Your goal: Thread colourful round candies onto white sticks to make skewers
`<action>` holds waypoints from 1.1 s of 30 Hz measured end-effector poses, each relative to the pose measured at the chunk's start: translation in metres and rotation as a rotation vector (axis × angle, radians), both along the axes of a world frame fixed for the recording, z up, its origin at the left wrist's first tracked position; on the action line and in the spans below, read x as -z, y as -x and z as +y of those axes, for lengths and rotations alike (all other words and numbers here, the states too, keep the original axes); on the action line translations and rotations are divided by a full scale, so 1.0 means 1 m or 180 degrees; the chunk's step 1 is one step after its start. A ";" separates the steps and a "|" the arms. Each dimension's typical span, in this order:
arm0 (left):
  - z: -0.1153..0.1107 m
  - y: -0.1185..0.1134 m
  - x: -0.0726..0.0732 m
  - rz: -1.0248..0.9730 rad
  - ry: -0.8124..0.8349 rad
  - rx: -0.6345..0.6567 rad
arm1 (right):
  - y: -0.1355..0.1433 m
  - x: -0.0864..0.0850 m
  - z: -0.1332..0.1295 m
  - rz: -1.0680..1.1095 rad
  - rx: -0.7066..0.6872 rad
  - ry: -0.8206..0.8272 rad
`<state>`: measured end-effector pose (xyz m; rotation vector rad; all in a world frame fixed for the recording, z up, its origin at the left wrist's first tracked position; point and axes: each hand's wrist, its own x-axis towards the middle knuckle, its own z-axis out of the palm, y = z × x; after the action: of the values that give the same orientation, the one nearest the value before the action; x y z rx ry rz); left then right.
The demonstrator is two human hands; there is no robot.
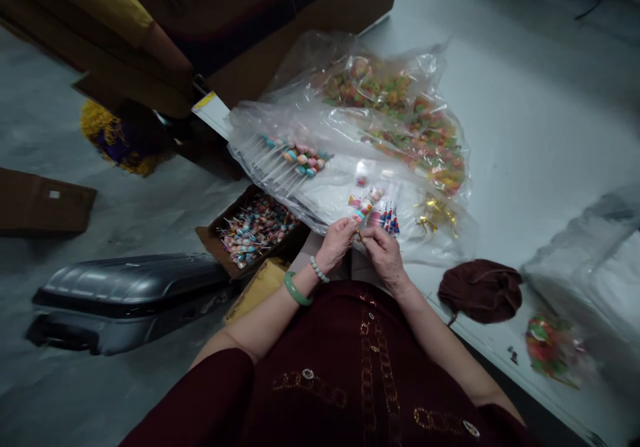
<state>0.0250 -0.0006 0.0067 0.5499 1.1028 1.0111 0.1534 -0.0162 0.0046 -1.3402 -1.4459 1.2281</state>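
My left hand (339, 239) is closed in a pinch around the lower end of a wrapped candy stick (367, 206) with pastel sweets. Close beside it, my right hand (384, 252) pinches a gold twist tie (359, 234) at the wrapper's neck. Both hands are almost touching, just in front of my body. Printed clear wrappers (387, 218) lie right behind my fingers. Loose gold twist ties (437, 215) are spread to the right. Unwrapped candy sticks (303, 158) with white handles lie in a row to the left on the plastic sheet.
Large clear bags of colourful gummies (425, 124) cover the table's far part. An open carton (213, 250) of wrapped candy sticks stands at lower left, near a grey suitcase (135, 284). Another person's arm (167, 47) reaches in at upper left. A dark red cloth (480, 290) lies right.
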 end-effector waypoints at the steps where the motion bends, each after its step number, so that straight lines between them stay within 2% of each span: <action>1: 0.000 0.001 0.000 -0.0065 0.0023 0.0028 | 0.000 0.003 -0.001 0.0074 -0.0023 0.0135; 5: 0.001 0.010 0.001 -0.0241 0.0213 -0.0052 | -0.002 0.005 -0.002 0.0045 -0.0083 0.0222; 9: -0.002 0.018 0.001 0.0020 0.0331 -0.0134 | 0.001 -0.008 -0.004 -0.0355 0.0351 -0.0144; 12: -0.006 0.017 -0.003 0.0060 0.0284 0.0065 | 0.010 -0.011 -0.002 -0.0678 0.0399 -0.0514; 15: -0.009 0.016 -0.007 -0.0129 0.0218 0.0317 | 0.016 -0.002 0.001 -0.1007 0.0267 -0.0710; 20: -0.012 0.018 -0.002 -0.0434 0.0021 0.0591 | 0.012 0.004 0.001 -0.1329 0.0315 -0.0919; 25: -0.014 0.014 0.005 -0.0386 0.0072 0.0306 | 0.015 -0.002 0.000 -0.1650 0.0263 -0.0707; 27: -0.014 0.009 0.005 -0.0351 0.0129 0.0085 | 0.019 -0.002 0.000 -0.1268 0.0403 -0.0514; 30: -0.013 0.004 0.004 -0.0385 0.0071 -0.0126 | 0.020 -0.001 0.002 -0.0055 0.0679 0.0241; 33: -0.013 0.006 0.000 -0.0345 -0.0073 -0.0019 | 0.011 -0.006 0.004 0.0989 0.0401 0.1214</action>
<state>0.0193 -0.0132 0.0069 0.5046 0.9983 1.0478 0.1420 -0.0120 0.0110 -1.3851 -0.9271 1.6007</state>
